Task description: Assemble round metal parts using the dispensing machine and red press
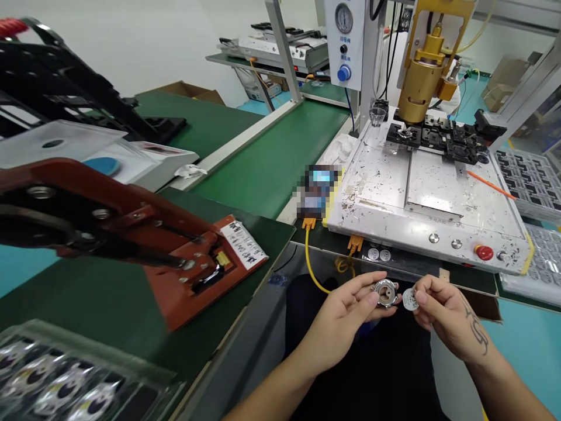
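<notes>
L forearm [280, 383] nearest me, I see L hand [344, 313] gripping the round metal case [386, 293], hollow face toward me, w/ R hand [445, 307] pinching the thin disc [410, 300] just right of it, apart.

Green belt [280, 158], red press [170, 234], gold cylinder [418, 88]

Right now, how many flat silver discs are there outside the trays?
3: one disc in your right hand, a second disc by the white machine's front edge, a third disc just right of it. More may be hidden.
</notes>
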Demonstrator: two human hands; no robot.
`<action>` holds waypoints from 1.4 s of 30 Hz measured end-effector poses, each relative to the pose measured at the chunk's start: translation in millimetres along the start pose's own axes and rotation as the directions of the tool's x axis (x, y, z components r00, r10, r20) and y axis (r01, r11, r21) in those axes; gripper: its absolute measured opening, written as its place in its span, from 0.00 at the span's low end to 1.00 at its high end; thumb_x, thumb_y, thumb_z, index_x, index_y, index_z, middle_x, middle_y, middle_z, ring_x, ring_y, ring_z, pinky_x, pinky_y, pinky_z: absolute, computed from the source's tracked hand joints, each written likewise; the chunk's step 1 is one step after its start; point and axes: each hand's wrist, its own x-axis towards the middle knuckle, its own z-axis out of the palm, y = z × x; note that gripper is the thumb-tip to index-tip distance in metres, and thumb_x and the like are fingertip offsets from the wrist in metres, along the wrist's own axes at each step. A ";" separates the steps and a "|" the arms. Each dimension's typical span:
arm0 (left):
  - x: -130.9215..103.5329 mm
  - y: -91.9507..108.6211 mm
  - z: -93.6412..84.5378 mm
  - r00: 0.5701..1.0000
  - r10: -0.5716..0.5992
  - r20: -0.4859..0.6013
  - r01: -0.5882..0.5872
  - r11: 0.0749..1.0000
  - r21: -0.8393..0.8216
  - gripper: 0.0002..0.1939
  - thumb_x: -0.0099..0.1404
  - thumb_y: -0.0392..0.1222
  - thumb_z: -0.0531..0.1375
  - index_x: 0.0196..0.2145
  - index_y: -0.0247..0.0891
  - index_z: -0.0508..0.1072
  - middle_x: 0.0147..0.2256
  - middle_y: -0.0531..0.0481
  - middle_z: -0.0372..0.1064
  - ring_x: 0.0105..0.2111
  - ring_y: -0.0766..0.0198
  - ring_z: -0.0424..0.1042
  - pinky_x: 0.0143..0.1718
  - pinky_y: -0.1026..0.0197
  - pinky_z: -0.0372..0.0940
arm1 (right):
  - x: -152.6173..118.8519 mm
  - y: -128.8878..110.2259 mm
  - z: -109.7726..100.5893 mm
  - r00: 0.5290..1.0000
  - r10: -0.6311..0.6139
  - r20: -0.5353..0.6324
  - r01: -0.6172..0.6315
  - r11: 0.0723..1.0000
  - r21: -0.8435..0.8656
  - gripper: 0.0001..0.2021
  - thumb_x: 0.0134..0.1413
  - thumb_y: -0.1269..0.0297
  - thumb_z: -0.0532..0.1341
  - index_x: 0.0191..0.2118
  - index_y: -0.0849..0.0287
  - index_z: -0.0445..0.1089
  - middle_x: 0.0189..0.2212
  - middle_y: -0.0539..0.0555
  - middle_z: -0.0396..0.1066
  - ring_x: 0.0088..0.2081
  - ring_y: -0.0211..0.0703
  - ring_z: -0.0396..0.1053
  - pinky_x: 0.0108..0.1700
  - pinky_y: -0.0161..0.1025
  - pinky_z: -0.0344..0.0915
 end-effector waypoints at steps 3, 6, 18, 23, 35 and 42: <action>-2.1 -0.4 -0.2 1.000 -0.010 0.003 0.010 1.000 0.004 0.26 0.71 0.53 0.72 0.61 0.38 0.80 0.51 0.39 0.85 0.53 0.44 0.84 0.60 0.39 0.78 | -1.1 -0.3 0.9 1.000 -0.023 -0.007 0.023 0.999 -0.037 0.19 0.68 0.48 0.70 0.34 0.55 0.68 0.29 0.49 0.72 0.25 0.37 0.62 0.29 0.38 0.56; -2.7 -0.6 0.0 1.000 -0.017 0.006 0.017 1.000 -0.006 0.26 0.72 0.53 0.72 0.61 0.39 0.80 0.52 0.39 0.85 0.52 0.45 0.85 0.60 0.41 0.78 | -1.9 0.8 0.6 0.999 -0.034 -0.003 0.034 0.998 -0.054 0.18 0.69 0.49 0.69 0.35 0.55 0.68 0.30 0.49 0.72 0.26 0.37 0.63 0.30 0.38 0.57; -2.0 0.0 2.8 0.999 -0.049 0.016 0.050 0.997 -0.064 0.25 0.71 0.52 0.73 0.60 0.39 0.82 0.52 0.40 0.85 0.51 0.47 0.86 0.57 0.47 0.80 | -1.9 -1.3 -2.0 0.996 -0.085 0.008 0.085 0.992 -0.095 0.15 0.73 0.52 0.67 0.36 0.54 0.70 0.31 0.48 0.70 0.29 0.39 0.62 0.33 0.39 0.58; -1.8 1.6 3.3 0.997 -0.076 0.019 0.077 0.992 -0.104 0.24 0.70 0.51 0.74 0.59 0.37 0.82 0.51 0.39 0.85 0.49 0.48 0.86 0.55 0.48 0.81 | -1.4 -4.7 -0.3 0.993 -0.116 0.018 0.117 0.987 -0.106 0.15 0.73 0.52 0.66 0.35 0.54 0.70 0.32 0.48 0.69 0.30 0.41 0.62 0.34 0.40 0.59; -6.0 4.6 7.3 0.998 -0.070 -0.007 0.069 0.997 -0.044 0.25 0.70 0.53 0.73 0.60 0.39 0.82 0.51 0.40 0.85 0.51 0.47 0.85 0.58 0.47 0.79 | -2.2 -18.3 6.2 0.982 -0.185 0.036 0.189 0.970 -0.153 0.14 0.73 0.54 0.66 0.35 0.53 0.71 0.39 0.51 0.68 0.40 0.44 0.63 0.43 0.40 0.61; -5.6 2.4 6.6 0.998 -0.069 -0.011 0.069 0.997 -0.038 0.25 0.70 0.54 0.74 0.59 0.40 0.83 0.51 0.41 0.85 0.50 0.48 0.86 0.58 0.48 0.79 | -2.9 -20.2 6.0 0.985 -0.167 0.047 0.173 0.974 -0.150 0.14 0.73 0.53 0.66 0.35 0.53 0.71 0.39 0.51 0.67 0.41 0.44 0.63 0.44 0.40 0.61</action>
